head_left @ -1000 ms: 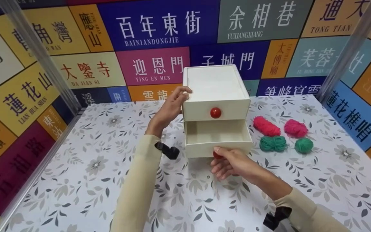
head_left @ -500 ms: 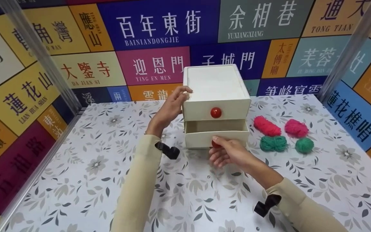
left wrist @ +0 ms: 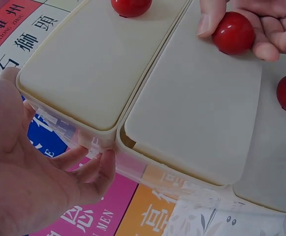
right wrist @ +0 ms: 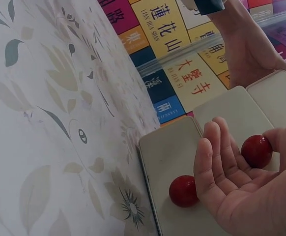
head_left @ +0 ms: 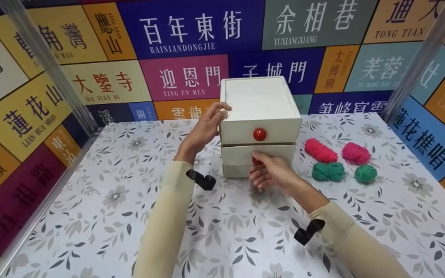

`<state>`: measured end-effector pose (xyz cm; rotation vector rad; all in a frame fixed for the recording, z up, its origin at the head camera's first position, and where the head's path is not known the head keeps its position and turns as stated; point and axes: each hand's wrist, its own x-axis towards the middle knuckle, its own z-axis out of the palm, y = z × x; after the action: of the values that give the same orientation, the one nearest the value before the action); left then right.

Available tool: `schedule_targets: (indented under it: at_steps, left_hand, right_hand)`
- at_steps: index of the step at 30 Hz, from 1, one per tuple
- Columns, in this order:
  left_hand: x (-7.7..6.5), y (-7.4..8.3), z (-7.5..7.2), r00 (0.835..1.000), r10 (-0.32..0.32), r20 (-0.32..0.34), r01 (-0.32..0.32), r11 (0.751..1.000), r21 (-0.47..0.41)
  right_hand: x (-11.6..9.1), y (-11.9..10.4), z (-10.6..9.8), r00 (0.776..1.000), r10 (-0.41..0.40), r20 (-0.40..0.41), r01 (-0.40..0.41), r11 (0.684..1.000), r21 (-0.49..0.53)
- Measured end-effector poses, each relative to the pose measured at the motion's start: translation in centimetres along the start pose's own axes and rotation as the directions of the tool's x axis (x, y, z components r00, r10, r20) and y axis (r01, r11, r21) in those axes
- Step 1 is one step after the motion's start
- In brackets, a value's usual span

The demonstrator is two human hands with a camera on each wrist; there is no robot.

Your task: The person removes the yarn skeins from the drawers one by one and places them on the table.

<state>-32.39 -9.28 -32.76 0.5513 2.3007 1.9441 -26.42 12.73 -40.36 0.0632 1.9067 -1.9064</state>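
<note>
White drawer unit (head_left: 259, 98) stands on the floral tabletop (head_left: 110, 235), yarn bundles (head_left: 321, 150) near its right side. Middle drawer (left wrist: 197, 98) sits slightly ajar (narrow gap at its edge, left wrist view). Right hand (head_left: 274, 173) pinches that drawer's red knob (left wrist: 234, 33), thumb and fingers parted only by its width. Left hand (head_left: 206, 127) grips the unit's upper left edge.

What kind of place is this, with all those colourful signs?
Probably a little indoor work booth: there's a flowery tabletop, colourful panels with writing on three sides, and shiny posts at the back corners.
</note>
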Motion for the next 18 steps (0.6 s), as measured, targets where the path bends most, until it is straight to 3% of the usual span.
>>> schedule_targets:
  at_steps: [18]
  left_hand:
    - [0.15,-0.01,0.1,1.0,-0.012,-0.015,0.012,1.0,0.007]
  right_hand:
    - [0.92,-0.02,-0.38,0.999,-0.004,-0.032,0.004,1.0,0.005]
